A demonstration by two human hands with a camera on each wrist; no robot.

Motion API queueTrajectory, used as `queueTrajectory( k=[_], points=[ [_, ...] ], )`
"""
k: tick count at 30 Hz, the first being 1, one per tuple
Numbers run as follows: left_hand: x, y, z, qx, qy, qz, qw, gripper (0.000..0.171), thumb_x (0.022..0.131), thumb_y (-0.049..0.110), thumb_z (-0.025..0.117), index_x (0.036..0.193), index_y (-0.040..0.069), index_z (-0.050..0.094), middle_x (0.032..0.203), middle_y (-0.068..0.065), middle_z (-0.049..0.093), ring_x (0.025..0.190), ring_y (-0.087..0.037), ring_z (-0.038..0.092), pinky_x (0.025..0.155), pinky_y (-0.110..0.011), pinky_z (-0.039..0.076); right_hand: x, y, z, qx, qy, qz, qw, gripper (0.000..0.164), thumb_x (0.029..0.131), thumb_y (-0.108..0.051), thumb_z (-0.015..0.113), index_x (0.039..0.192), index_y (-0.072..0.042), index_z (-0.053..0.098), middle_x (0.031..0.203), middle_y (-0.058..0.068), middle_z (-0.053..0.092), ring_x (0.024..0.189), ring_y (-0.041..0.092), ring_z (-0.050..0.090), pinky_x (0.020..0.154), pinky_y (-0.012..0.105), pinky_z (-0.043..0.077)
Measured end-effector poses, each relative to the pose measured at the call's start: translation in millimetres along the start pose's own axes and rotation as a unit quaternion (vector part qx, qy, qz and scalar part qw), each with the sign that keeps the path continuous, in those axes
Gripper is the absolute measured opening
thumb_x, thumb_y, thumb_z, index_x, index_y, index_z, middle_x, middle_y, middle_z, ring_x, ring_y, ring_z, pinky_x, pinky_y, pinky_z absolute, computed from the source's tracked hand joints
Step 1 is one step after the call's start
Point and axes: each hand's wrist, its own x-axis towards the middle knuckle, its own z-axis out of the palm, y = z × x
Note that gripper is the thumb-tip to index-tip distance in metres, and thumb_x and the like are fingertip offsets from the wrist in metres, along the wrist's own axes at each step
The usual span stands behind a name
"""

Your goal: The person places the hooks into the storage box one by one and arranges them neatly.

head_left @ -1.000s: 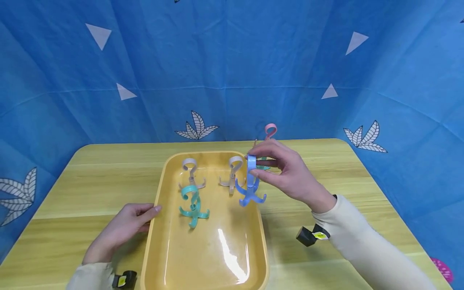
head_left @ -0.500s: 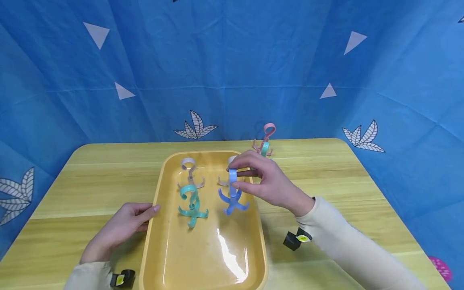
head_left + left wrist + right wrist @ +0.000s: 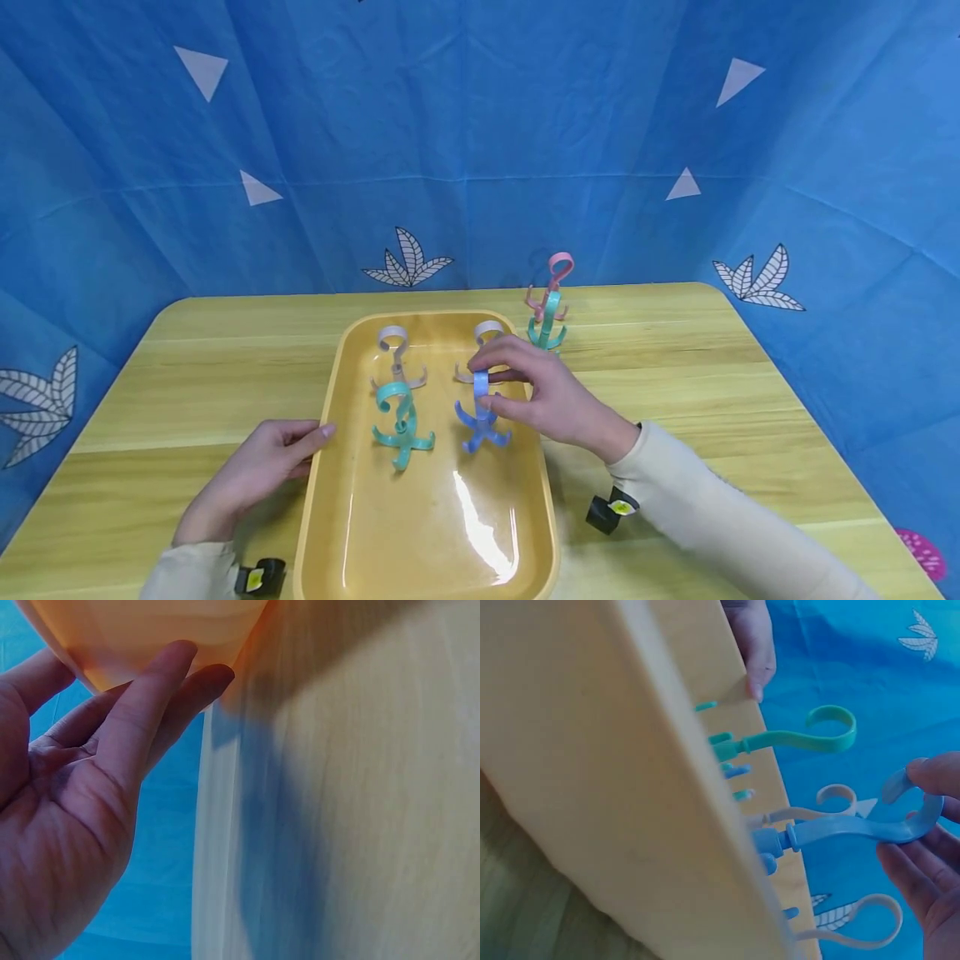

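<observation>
Now lower and farther left, blue hook pinched in right hand, left hand clamped on yellow tray.

My right hand has brought the blue hook left and lower, inside the tray's right side — uncovering the green hook behind the tray.

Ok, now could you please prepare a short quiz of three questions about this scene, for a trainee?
1. How many pale hooks are in the yellow tray?
2. True or false: the left hand holds a green hook.
3. The right hand pinches which part of the blue hook? A) a lower prong B) the curled top C) the base

Key: 1. Two. 2. False; it holds the yellow tray's edge. 3. B.
</observation>
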Motion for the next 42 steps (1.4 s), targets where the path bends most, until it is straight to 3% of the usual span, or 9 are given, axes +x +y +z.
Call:
queueTrajectory(
  k=[11,20,25,33,42],
  points=[
    [1.9,0.2,-2.7,-0.02,-0.029,0.027,0.999,0.045,0.103,0.028,0.055,0.117,-0.015,0.061,0.112,-0.022,0.064,0.102,-0.026,0.066,0.084,-0.036,0.056,-5,9,3,-0.011,-0.001,0.035,0.999,0.034,0.088,-0.003,0.074,0.119,-0.008,0.062,0.121,0.002,0.056,0.114,0.02,0.055,0.091,0.042,0.053],
    [0.6,0.0,-2.3,-0.015,-0.01,0.008,0.9998,0.046,0.102,0.029,0.056,0.121,-0.013,0.061,0.115,-0.019,0.064,0.103,-0.023,0.065,0.085,-0.035,0.056,-8,16,1,-0.061,0.02,-0.019,0.998,0.035,0.086,-0.006,0.077,0.119,-0.011,0.064,0.123,0.001,0.057,0.119,0.021,0.05,0.104,0.041,0.041],
    [-0.1,0.8,-1.9,-0.01,-0.007,-0.001,0.9999,0.05,0.102,0.03,0.056,0.126,-0.013,0.057,0.119,-0.02,0.063,0.106,-0.023,0.064,0.085,-0.036,0.056,-9,14,-2,-0.056,0.034,-0.035,0.997,0.034,0.086,-0.002,0.076,0.117,-0.007,0.064,0.123,0.008,0.058,0.119,0.024,0.051,0.106,0.039,0.039],
    [-0.6,2.1,-0.9,-0.006,-0.009,-0.002,0.9999,0.053,0.102,0.032,0.056,0.129,-0.014,0.055,0.123,-0.022,0.061,0.11,-0.026,0.061,0.087,-0.036,0.055,-6,-14,-11,-0.064,0.062,-0.036,0.995,0.03,0.084,0.014,0.07,0.111,0.003,0.063,0.116,0.017,0.061,0.113,0.031,0.055,0.102,0.036,0.043],
    [-0.1,1.4,-1.5,-0.014,-0.015,-0.002,0.9998,0.05,0.103,0.033,0.055,0.125,-0.012,0.059,0.12,-0.02,0.062,0.108,-0.024,0.063,0.086,-0.036,0.056,-7,12,-32,-0.022,0.126,-0.02,0.992,0.027,0.088,0.015,0.062,0.11,0.001,0.066,0.112,0.012,0.061,0.11,0.025,0.056,0.092,0.035,0.051]
  ],
)
